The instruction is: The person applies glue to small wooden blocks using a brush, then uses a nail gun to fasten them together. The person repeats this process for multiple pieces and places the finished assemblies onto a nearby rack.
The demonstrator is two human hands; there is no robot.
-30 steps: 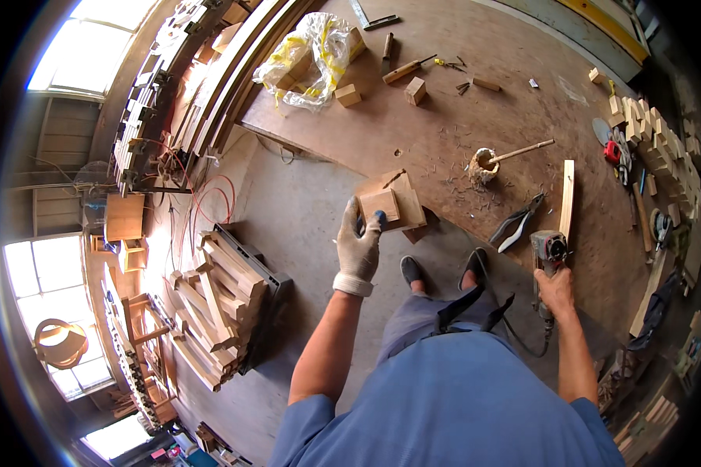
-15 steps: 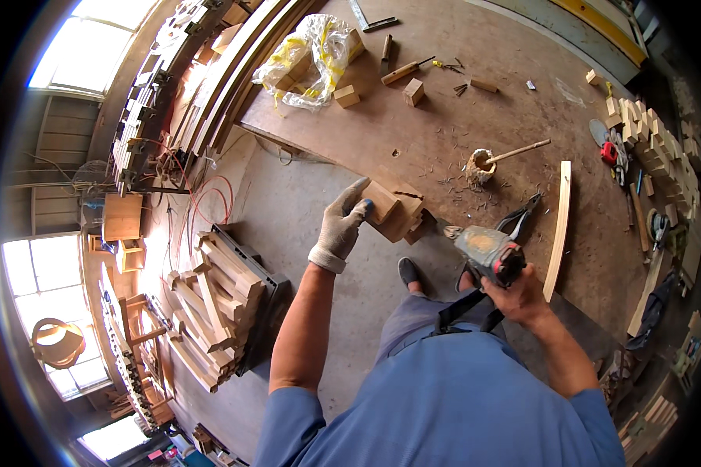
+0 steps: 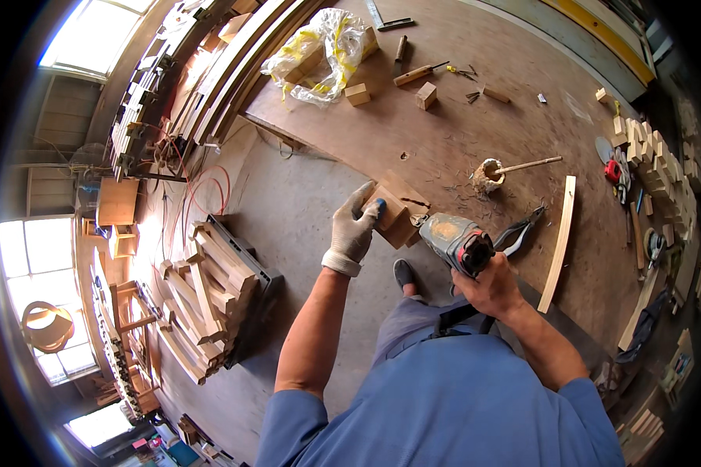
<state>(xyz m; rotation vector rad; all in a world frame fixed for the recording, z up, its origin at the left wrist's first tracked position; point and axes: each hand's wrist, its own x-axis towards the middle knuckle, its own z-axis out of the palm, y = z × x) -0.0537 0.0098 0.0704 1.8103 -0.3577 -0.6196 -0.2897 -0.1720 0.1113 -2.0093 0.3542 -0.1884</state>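
Note:
My left hand [image 3: 352,233], in a pale knit glove with a blue patch at a fingertip, grips the left side of a wooden block [image 3: 392,208] at the table's near edge. My right hand [image 3: 491,286] is bare and wrapped round the handle of a grey power drill [image 3: 449,237] with a black and red rear. The drill's front end is right beside the block; whether it touches the wood I cannot tell. A dark, jagged strip [image 3: 415,200] shows on the wood just behind the block.
On the brown table [image 3: 475,140] are a crusted pot [image 3: 487,177] with a stick, pliers [image 3: 522,229], a curved wooden strip [image 3: 559,241], small blocks, chisels and a plastic bag [image 3: 327,54]. Cut wood pieces [image 3: 210,296] are stacked at left. Blocks [image 3: 653,152] line the right.
The drill in my right hand has moved left, closer to the block. My left hand stays on the block. The whole view has shifted slightly.

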